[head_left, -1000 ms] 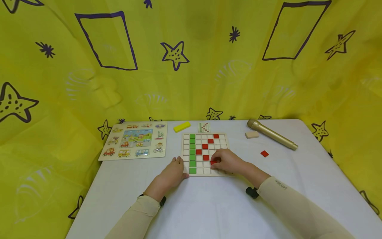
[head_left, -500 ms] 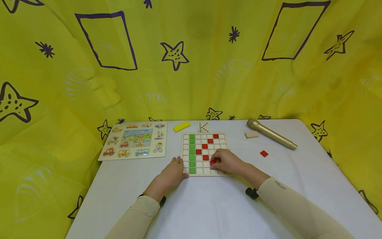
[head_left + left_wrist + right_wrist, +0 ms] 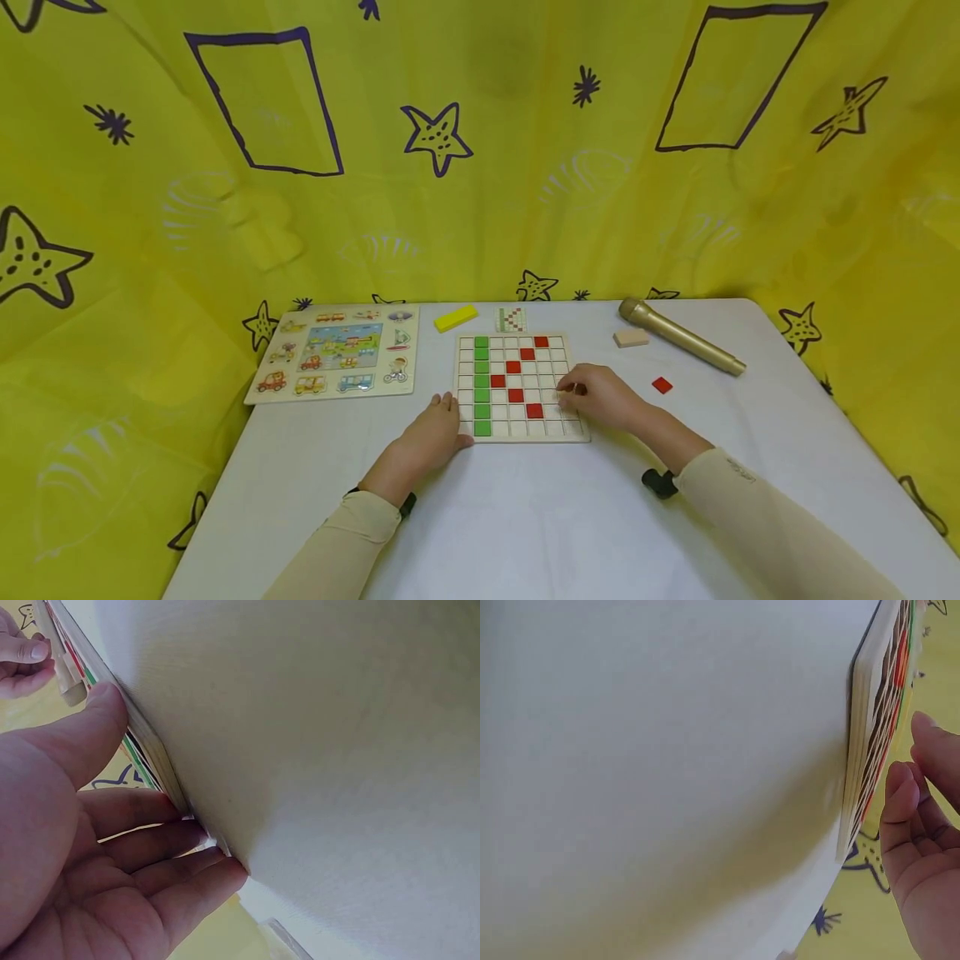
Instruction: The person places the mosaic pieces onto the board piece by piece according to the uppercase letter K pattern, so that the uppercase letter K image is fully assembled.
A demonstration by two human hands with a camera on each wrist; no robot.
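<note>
A square wooden grid board [image 3: 517,427] lies in front of me on the table. Green tiles [image 3: 482,392] fill one column near its left side, and several red tiles form a bent diagonal line. My left hand [image 3: 431,437] rests against the board's near left corner. In the left wrist view its fingers [image 3: 191,896] are fairly straight along the board edge. Over the board's right edge hovers my right hand [image 3: 603,396], thumb and fingers loosely bent and apart, nothing between them in the right wrist view. The lowest red tile [image 3: 534,411] sits in its cell, left of this hand.
A loose red tile [image 3: 662,385] lies to the right. Beyond it are a beige block [image 3: 631,337] and a gold microphone [image 3: 682,337]. Behind the board are a pattern card [image 3: 511,320] and a yellow block [image 3: 455,318]. A picture puzzle [image 3: 337,350] lies at the left.
My right hand has let go of the lowest red tile and moved right, uncovering that tile in its cell. The left hand has stayed at the board's corner.
</note>
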